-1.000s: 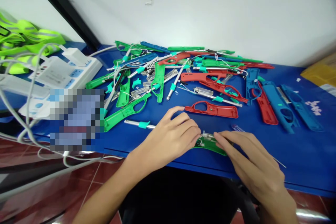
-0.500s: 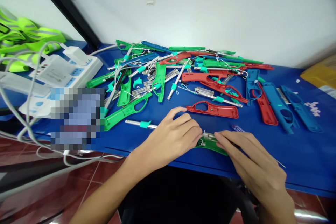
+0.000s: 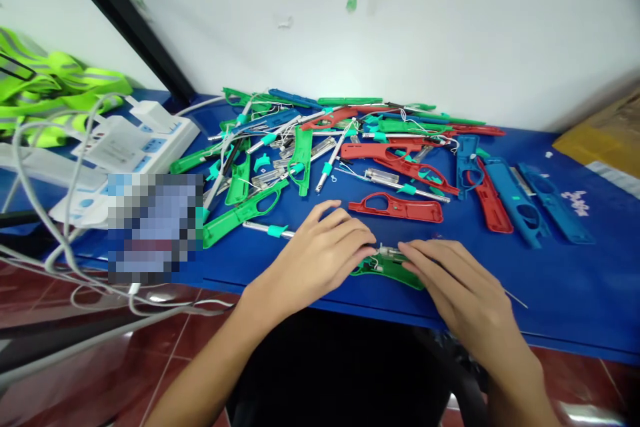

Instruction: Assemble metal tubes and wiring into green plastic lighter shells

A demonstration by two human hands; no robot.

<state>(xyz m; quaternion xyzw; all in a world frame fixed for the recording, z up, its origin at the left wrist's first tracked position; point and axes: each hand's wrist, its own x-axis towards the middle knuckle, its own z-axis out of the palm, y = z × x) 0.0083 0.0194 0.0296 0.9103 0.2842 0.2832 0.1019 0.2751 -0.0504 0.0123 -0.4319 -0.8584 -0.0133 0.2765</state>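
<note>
A green lighter casing half (image 3: 397, 272) lies hollow side up near the table's front edge, between my hands. Clear fuel tank (image 3: 390, 251) sits just above it, its right end pinched in the fingers of my right hand (image 3: 463, 283). My left hand (image 3: 330, 253) has its fingers closed together at the tank's left end; what they grip is hidden. A thin white wire (image 3: 374, 260) shows over the casing. Left of that hand lies a metal barrel tube with a teal trigger (image 3: 277, 231), its right end covered. Behind the fingers rests a red casing half (image 3: 400, 207).
A pile of green, red and blue casings, tubes and tanks spreads along the wall (image 3: 320, 47). Blue casing halves (image 3: 515, 197) lie at right, near a cardboard box (image 3: 605, 133). A power strip (image 3: 173, 147) with cables and a pixelated phone-like object (image 3: 160, 227) occupy the left.
The view has shifted slightly. My left fingers have risen a little off the casing, and more of its left end and wire shows. My right hand still pinches the tank.
</note>
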